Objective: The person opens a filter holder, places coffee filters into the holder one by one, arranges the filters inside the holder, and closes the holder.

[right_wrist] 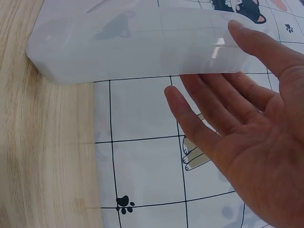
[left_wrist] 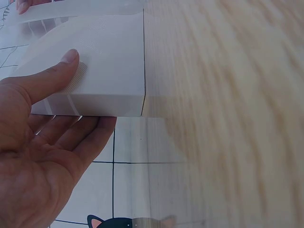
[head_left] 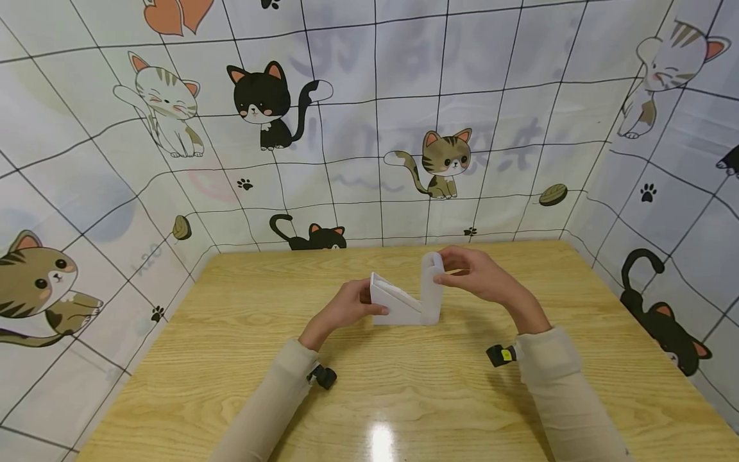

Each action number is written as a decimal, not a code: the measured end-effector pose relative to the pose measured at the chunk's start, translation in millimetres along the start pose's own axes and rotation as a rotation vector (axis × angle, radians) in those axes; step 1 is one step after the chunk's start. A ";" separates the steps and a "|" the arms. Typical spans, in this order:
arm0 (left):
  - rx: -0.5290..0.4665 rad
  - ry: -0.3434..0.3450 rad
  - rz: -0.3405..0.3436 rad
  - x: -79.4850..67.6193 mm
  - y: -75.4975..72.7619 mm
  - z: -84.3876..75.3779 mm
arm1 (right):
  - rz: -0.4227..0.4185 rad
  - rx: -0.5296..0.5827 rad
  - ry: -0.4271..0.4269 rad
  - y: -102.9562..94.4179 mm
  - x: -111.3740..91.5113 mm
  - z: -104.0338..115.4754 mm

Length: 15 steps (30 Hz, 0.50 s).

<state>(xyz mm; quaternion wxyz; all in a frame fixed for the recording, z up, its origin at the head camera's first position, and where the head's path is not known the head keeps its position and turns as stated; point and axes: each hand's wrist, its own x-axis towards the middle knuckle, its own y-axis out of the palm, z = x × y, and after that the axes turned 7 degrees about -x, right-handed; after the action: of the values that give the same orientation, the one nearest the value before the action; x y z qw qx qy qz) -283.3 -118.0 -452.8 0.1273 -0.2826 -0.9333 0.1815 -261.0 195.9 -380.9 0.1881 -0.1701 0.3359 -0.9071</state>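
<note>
A white box (head_left: 392,311) with a slanted top edge stands on the wooden table, slightly right of the middle in the head view. At its right end a frosted, see-through plastic cover (head_left: 430,296) rises upright, taller than the box. My left hand (head_left: 348,304) grips the box's left end. The left wrist view has the thumb flat on the box's broad side (left_wrist: 109,52) and the fingers behind it. Near the top of the cover, my right hand (head_left: 478,274) pinches it from the right. In the right wrist view the thumb lies on one face of the cover (right_wrist: 142,50), with fingers on the other.
The wooden table (head_left: 404,385) meets a white cloth (head_left: 358,128) with a grid and cartoon cats at the back and both sides. Small black wrist cameras, the left one (head_left: 326,377) and the right one (head_left: 499,355), stick out from the sleeves.
</note>
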 end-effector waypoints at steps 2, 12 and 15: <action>0.001 -0.003 -0.004 0.6 0.0 0.0 | 0.000 -0.003 0.002 0.8 0.4 1.3; 0.017 -0.017 -0.006 -0.1 0.2 -2.1 | -0.004 -0.014 -0.009 6.4 2.3 2.7; 0.017 -0.017 -0.006 0.0 0.1 -2.1 | -0.004 -0.017 -0.014 7.7 2.9 3.5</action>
<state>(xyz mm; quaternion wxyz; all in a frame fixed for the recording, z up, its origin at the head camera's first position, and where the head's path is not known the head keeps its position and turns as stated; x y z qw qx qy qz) -282.6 -117.3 -450.9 0.1223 -0.2770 -0.9337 0.1914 -260.3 187.3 -383.1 0.1871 -0.1787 0.3420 -0.9034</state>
